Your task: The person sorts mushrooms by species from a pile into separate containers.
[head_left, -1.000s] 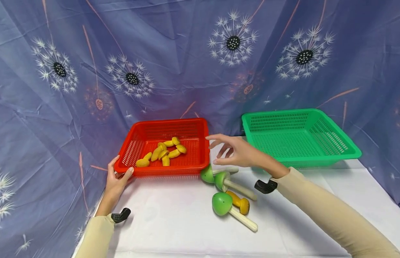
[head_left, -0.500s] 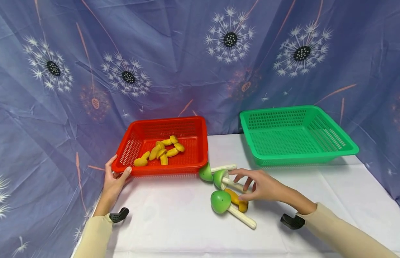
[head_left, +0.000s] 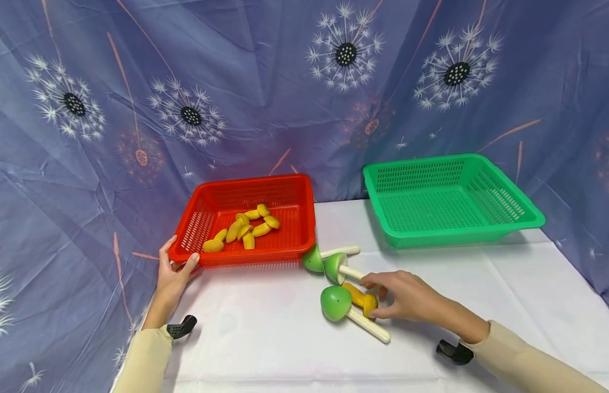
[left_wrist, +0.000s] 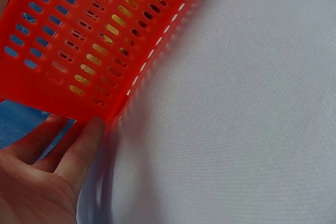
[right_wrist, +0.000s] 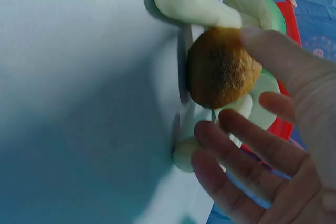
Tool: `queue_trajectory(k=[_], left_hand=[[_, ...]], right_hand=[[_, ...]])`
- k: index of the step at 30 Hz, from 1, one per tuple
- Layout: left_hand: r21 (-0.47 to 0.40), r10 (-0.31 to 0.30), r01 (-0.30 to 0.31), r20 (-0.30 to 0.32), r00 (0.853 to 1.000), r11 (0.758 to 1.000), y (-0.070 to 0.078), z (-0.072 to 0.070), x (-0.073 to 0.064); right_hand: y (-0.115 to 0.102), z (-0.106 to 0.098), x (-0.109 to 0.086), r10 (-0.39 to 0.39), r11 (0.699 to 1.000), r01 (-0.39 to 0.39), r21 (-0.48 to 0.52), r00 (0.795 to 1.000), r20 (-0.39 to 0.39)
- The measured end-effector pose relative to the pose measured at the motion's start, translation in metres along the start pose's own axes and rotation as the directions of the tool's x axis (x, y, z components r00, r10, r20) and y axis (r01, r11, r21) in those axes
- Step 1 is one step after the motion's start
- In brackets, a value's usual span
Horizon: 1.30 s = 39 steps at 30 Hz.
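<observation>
My left hand (head_left: 171,279) grips the near left corner of a red plastic basket (head_left: 255,256), thumb over the rim and fingers beneath the outer corner. My right hand (head_left: 410,297) reaches around a yellow toy mushroom (head_left: 370,304) on the table. In the right wrist view the thumb (right_wrist: 281,51) overlaps the brown-yellow cap (right_wrist: 223,69), while the other fingers are spread below it. A green-capped toy mushroom (head_left: 335,303) lies right beside the yellow one. Two more, a middle green mushroom (head_left: 335,267) and a far green mushroom (head_left: 312,258), lie toward the basket.
Several yellow mushrooms (head_left: 260,230) lie inside the red basket. A green plastic basket (head_left: 461,234) stands at the back right with nothing in it. White cloth (head_left: 265,338) covers the table, and a blue dandelion-print curtain (head_left: 265,109) hangs behind.
My right hand has come down from beside the red basket's right end, toward me and to the right, to the yellow mushroom. The left hand stays at the basket corner.
</observation>
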<state>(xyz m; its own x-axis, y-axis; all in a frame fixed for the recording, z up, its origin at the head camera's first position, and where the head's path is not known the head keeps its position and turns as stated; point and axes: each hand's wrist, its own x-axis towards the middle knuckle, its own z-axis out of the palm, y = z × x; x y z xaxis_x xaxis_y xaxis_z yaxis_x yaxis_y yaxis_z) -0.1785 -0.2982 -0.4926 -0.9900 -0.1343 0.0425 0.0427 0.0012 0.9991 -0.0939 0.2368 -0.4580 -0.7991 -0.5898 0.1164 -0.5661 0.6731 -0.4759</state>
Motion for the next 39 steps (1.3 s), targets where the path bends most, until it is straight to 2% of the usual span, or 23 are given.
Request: queue_trajectory(k=[6,9,14,22,28,33,39], left_hand=[[-0.003,-0.006,0.006,0.003,1.0,1.0,0.0,0.0,0.0],[0.005,-0.012,0.012,0.008,1.0,1.0,0.001,0.0,-0.001],[0.014,-0.011,0.011,0.008,1.0,1.0,0.002,0.001,-0.001],[0.015,-0.006,0.006,0.003,1.0,1.0,0.001,0.0,0.0],[-0.002,-0.006,0.006,0.005,1.0,1.0,0.0,0.001,-0.001],[-0.009,0.005,-0.005,0.006,1.0,1.0,0.0,0.001,0.0],[-0.002,-0.004,0.004,0.007,1.0,1.0,0.0,0.001,-0.001]], right_hand=[[-0.009,0.007,0.0,0.028,0.984,-0.036,-0.173,0.998,-0.05],[-0.012,0.01,-0.001,0.056,0.977,-0.065,-0.201,0.997,-0.054],[-0.012,0.01,-0.003,0.088,0.984,-0.093,-0.153,0.995,-0.039],[-0.01,0.009,-0.004,0.097,0.994,-0.098,-0.044,0.995,-0.029],[-0.006,0.005,-0.005,0.104,0.994,-0.105,0.039,0.994,0.01],[-0.005,-0.011,-0.005,0.09,0.984,-0.094,0.154,0.995,0.034],[-0.008,-0.04,0.004,0.06,0.973,-0.064,0.223,0.998,0.025]])
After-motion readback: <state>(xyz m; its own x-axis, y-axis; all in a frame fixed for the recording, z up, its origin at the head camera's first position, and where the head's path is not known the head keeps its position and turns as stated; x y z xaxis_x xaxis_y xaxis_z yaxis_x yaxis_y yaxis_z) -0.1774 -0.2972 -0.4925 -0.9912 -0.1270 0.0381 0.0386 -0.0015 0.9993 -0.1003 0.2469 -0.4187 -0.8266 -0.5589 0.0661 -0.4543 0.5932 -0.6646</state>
